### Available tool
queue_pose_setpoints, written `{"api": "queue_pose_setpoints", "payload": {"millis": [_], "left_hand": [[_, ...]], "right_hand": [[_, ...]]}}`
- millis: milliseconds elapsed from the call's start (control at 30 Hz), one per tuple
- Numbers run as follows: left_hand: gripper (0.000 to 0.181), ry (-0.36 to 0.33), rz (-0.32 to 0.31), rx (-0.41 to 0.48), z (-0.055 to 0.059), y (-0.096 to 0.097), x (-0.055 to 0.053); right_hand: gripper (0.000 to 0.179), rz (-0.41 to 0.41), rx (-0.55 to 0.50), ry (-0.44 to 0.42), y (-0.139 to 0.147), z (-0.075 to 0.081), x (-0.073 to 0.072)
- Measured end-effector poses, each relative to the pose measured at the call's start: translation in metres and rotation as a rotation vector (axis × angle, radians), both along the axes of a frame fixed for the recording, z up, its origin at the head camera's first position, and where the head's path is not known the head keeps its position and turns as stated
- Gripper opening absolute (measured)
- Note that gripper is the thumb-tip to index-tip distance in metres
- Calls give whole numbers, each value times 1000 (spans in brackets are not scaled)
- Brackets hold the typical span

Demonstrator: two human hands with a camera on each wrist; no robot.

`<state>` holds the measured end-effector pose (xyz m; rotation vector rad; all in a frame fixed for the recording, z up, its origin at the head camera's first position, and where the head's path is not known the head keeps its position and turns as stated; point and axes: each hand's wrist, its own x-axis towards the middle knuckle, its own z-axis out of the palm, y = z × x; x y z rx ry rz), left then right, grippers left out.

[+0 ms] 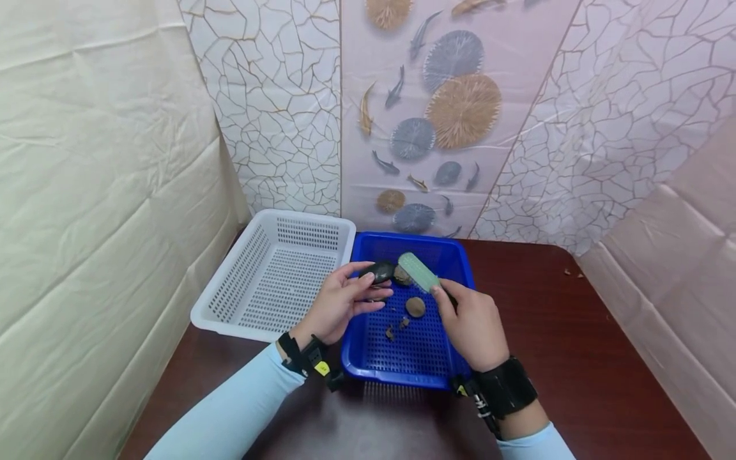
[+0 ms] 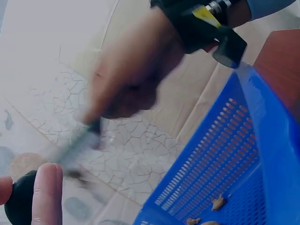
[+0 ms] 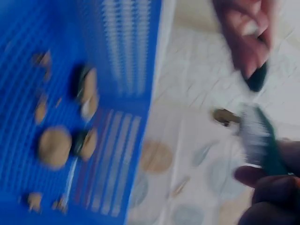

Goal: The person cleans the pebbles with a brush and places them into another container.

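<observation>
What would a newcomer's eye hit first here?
Probably the blue basket, low and near centre in the head view, right of the white basket. Next, the green brush in the right hand and the dark object in the left hand, both over the blue basket.

Over the blue basket [image 1: 397, 378], a brush [image 1: 418, 273] blocks the back, front passable.

Blue basket [image 1: 397, 377] in all three views
</observation>
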<state>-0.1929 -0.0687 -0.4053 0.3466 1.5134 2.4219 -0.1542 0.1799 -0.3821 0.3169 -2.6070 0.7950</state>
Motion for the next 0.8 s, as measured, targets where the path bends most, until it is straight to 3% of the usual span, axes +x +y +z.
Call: {"api": "queue_pose_setpoints", "payload": {"millis": [133,367,667,800], "left_hand": [[40,-1,-31,-30,-1,3,2],[40,26,-14,-35,-3,2,4],[41,27,15,-128,-4,5,1],[41,32,6,-109,-4,4,2]], "right_hand": [[31,75,-43,-2,-5,3,0],[28,-36,29,-91,6,1,-5],[31,92,-78,-77,-1,8,2],[29,68,-31,-106,1,4,-2]]}}
